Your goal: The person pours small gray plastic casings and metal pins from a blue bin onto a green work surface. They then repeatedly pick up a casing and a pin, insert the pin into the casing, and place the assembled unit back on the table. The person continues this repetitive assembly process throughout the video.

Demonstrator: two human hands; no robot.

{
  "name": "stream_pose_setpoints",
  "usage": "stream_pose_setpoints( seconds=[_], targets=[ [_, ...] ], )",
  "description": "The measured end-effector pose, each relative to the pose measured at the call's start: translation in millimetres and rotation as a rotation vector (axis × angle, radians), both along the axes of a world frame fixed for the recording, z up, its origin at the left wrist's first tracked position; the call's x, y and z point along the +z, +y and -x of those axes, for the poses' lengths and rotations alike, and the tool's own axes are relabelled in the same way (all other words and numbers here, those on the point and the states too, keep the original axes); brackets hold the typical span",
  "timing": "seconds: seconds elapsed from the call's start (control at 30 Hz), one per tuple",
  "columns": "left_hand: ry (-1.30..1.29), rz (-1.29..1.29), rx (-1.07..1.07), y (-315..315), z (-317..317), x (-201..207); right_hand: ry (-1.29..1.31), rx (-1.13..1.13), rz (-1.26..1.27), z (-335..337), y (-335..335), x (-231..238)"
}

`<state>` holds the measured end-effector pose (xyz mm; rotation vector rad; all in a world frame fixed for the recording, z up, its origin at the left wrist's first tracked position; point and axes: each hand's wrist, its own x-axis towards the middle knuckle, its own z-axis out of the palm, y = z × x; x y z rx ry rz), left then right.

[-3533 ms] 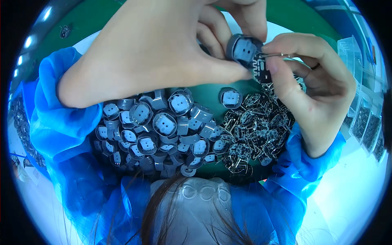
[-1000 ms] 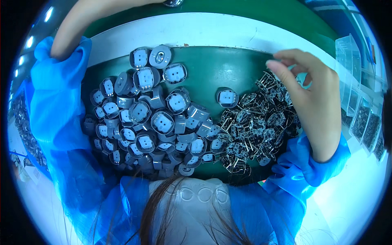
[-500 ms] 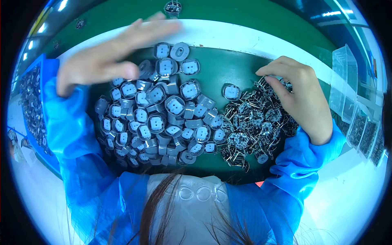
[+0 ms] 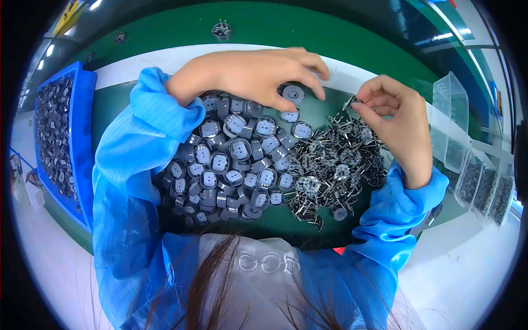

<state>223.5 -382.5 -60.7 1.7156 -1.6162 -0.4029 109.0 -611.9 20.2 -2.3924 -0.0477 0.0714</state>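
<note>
My left hand (image 4: 250,74) reaches across the far side of a heap of grey plastic housings (image 4: 220,162). Its thumb and fingers are spread, with nothing visible between them. A round grey housing (image 4: 292,94) lies between thumb and fingers, its flat face up; I cannot tell if they touch it. Between thumb and index finger, my right hand (image 4: 395,107) pinches a small circuit board (image 4: 350,103) with metal pins. Below that hand spreads a tangled pile of similar pinned circuit boards (image 4: 341,159), bordering the housings on their right.
At the left stands a blue bin (image 4: 82,143) full of small dark parts. Clear plastic trays (image 4: 454,118), some filled with small parts, are on the right. A white strip (image 4: 137,66) crosses the far side of the green surface, and a few loose boards (image 4: 221,29) lie beyond it.
My left hand has swung from the far left toward the middle, over the far edge of the housings. My right hand stays near the board pile, pinching. The whole view has shifted slightly.
</note>
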Motion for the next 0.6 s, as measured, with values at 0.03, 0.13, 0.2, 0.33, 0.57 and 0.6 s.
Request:
stream_pose_setpoints(
  seconds=[0.03,0.13,0.2,0.33,0.57,0.6],
  targets=[
    [0.019,-0.073,0.008,-1.7,-3.4,6.3,0.011,-0.049,-0.046,1.6,2.4,2.6],
    [0.061,-0.210,0.034,-3.4,-11.2,21.0,-0.053,0.016,-0.066,6.3,9.4,2.5],
    [0.117,-0.289,0.025,-3.2,-12.0,23.4,-0.026,0.130,-0.022,6.9,4.9,-4.9],
    [0.161,-0.269,0.064,5.8,-8.3,26.5,0.035,0.116,-0.030,11.2,16.0,-3.6],
    [0.333,-0.096,0.197,9.7,-11.0,36.7,-0.046,-0.013,-0.356,9.6,31.9,-7.2],
    [0.390,-0.098,0.296,8.8,-9.0,42.2,-0.081,-0.037,-0.386,7.4,36.9,-6.9]
  ],
)
